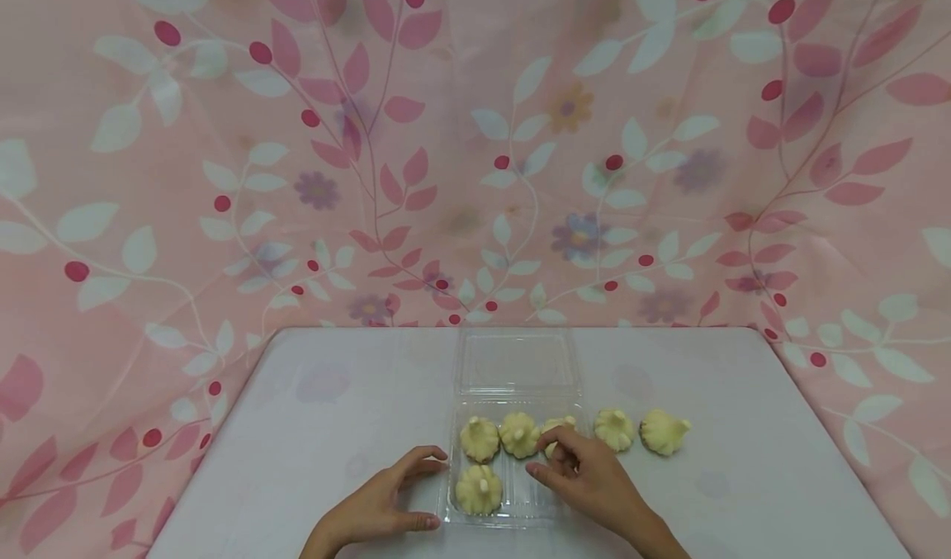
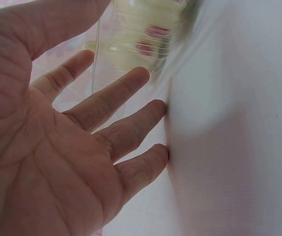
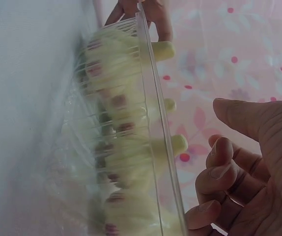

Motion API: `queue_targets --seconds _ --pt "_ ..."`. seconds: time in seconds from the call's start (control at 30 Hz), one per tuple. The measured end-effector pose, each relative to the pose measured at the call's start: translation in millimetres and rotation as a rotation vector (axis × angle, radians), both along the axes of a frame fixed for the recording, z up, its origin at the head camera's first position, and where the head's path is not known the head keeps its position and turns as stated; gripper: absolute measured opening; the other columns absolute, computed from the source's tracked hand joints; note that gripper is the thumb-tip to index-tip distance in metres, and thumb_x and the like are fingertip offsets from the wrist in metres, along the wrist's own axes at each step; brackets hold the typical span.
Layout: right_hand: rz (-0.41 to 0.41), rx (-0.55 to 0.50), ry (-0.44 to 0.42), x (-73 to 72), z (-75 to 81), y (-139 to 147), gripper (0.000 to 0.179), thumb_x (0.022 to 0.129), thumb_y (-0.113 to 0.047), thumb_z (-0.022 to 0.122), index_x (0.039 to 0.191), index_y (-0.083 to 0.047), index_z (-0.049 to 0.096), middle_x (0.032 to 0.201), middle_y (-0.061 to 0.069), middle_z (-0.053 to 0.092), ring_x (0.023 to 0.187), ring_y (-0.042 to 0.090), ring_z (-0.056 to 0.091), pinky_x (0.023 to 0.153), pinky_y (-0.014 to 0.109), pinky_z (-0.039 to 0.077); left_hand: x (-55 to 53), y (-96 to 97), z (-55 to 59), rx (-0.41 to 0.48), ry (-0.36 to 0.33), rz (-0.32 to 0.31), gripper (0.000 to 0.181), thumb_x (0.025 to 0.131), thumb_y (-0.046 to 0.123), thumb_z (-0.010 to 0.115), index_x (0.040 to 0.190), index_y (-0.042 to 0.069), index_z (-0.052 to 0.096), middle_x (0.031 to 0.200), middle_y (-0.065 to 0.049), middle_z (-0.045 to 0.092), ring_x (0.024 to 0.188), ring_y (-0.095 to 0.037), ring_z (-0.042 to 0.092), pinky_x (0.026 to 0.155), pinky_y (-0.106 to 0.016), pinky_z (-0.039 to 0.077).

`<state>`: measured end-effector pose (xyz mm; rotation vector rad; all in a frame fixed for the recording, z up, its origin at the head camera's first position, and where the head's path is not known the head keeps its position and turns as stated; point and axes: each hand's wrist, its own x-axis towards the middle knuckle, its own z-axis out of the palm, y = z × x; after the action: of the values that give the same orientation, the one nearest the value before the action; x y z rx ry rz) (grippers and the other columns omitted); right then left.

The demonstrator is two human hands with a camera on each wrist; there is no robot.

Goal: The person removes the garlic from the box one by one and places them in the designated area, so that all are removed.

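A clear plastic clamshell box (image 1: 513, 493) lies with its lid (image 1: 518, 361) folded back. Inside are pale yellow, ribbed garlic bulbs with short stems: one at the back left (image 1: 480, 439), one at the back middle (image 1: 519, 435), one at the front left (image 1: 479, 490). Another bulb (image 1: 559, 423), at the back right, is partly hidden by my right hand (image 1: 594, 476). That hand hovers over the box with loosely curled fingers, and the right wrist view shows nothing in its grasp. Beside the box's left wall, my left hand (image 1: 386, 497) has its fingers spread, holding nothing.
To the right of the box, two more garlic bulbs lie on the white table (image 1: 312, 427), one nearer (image 1: 613, 431) and one farther out (image 1: 664, 433). Behind the table hangs a pink floral curtain (image 1: 461, 171).
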<state>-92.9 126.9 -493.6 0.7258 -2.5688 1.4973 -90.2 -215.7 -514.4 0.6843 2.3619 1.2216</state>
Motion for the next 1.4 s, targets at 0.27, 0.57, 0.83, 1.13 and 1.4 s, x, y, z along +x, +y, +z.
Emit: queue_targets --seconds 0.27,0.57,0.83,1.13,1.4 --pt "0.003 0.005 0.027 1.0 -2.3 -6 0.020 0.086 -0.036 0.076 0.098 -0.031 0.061 0.062 -0.018 0.047 0.052 -0.005 0.038 0.046 0.018 0.037 0.1 -0.2 -0.5 0.005 -0.004 0.002 0.076 0.083 0.040 0.079 0.145 0.025 0.038 0.137 0.004 0.057 0.131 -0.017 0.047 0.106 -0.050 0.034" --pt "0.033 0.011 -0.035 4.3 -1.8 -14 0.020 0.087 -0.037 0.075 0.100 -0.031 0.061 0.064 -0.016 0.049 0.054 -0.004 0.040 0.048 0.019 0.039 0.5 1.2 0.9 0.007 -0.013 0.006 0.076 0.083 0.039 0.079 0.145 0.024 0.038 0.137 0.002 0.058 0.132 -0.018 0.047 0.106 -0.052 0.033" --pt "0.082 0.001 -0.019 5.0 -7.3 -22 0.020 0.088 -0.035 0.075 0.101 -0.028 0.063 0.065 -0.017 0.050 0.054 -0.005 0.041 0.048 0.019 0.041 1.3 1.7 2.1 0.010 -0.027 0.013 0.076 0.083 0.038 0.079 0.145 0.023 0.038 0.136 0.001 0.058 0.131 -0.018 0.047 0.106 -0.051 0.033" --pt "0.129 0.006 -0.046 7.7 -8.8 -32 0.025 0.088 -0.035 0.075 0.100 -0.016 0.064 0.065 -0.017 0.049 0.054 -0.006 0.041 0.047 0.018 0.040 2.2 2.1 2.2 -0.001 -0.026 0.019 0.075 0.083 0.040 0.078 0.145 0.024 0.038 0.136 0.002 0.058 0.131 -0.021 0.048 0.104 -0.058 0.033" --pt "0.148 0.019 -0.050 9.5 -10.8 -39 0.023 0.089 -0.034 0.075 0.100 -0.017 0.064 0.066 -0.018 0.048 0.054 -0.006 0.040 0.047 0.017 0.040 1.8 0.8 1.3 0.005 -0.006 0.010 0.076 0.084 0.040 0.078 0.146 0.023 0.038 0.136 0.002 0.058 0.131 -0.023 0.048 0.104 -0.054 0.034"
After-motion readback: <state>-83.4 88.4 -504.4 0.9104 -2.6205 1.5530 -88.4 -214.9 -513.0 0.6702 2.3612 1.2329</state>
